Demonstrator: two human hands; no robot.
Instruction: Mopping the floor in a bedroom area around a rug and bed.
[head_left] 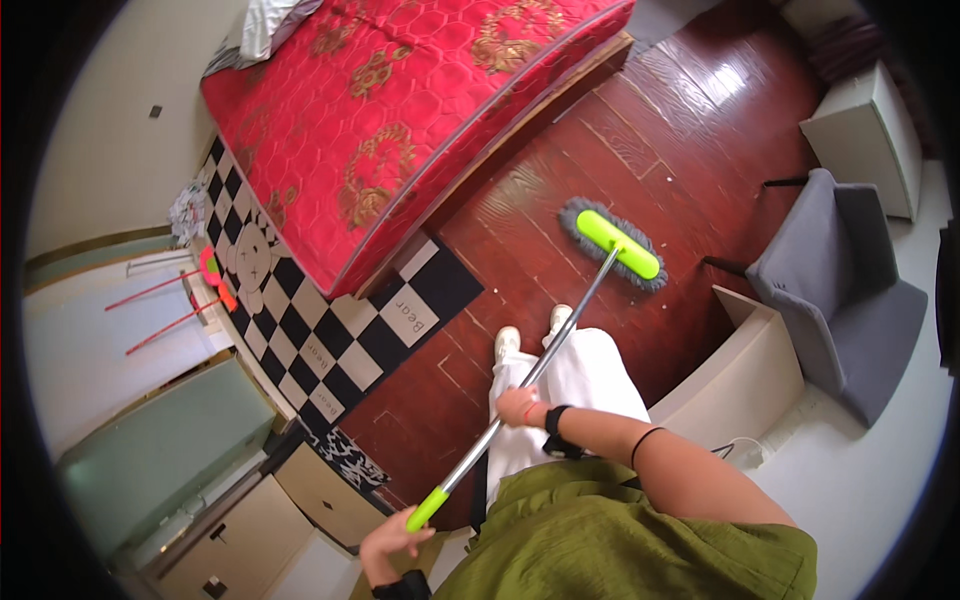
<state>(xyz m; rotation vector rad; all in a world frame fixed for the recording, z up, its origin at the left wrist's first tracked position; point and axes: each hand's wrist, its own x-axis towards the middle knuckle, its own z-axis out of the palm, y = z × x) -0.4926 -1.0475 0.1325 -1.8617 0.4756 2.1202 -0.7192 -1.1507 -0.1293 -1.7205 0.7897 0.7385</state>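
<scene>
A flat mop point(618, 244) runs diagonally across the view. Its head has a bright green plate over grey shaggy pile and lies on the red-brown floor. From there the silver pole slants back toward me, ending in a green grip. My right hand point(518, 405) is closed round the middle of the pole, a dark band on its wrist. Near the end of the green grip is my left hand point(395, 540), its fingers curled against the handle. My feet in pale shoes point(508, 343) stand on the floor behind the mop head.
Ahead on the left, a bed point(400, 130) has a red patterned mattress. A black-and-white checkered mat point(330, 345) borders it. A grey chair point(835, 280), a pale low cabinet point(745, 375) and a white cabinet point(870, 140) stand right. Red-legged items point(205, 285) lean left.
</scene>
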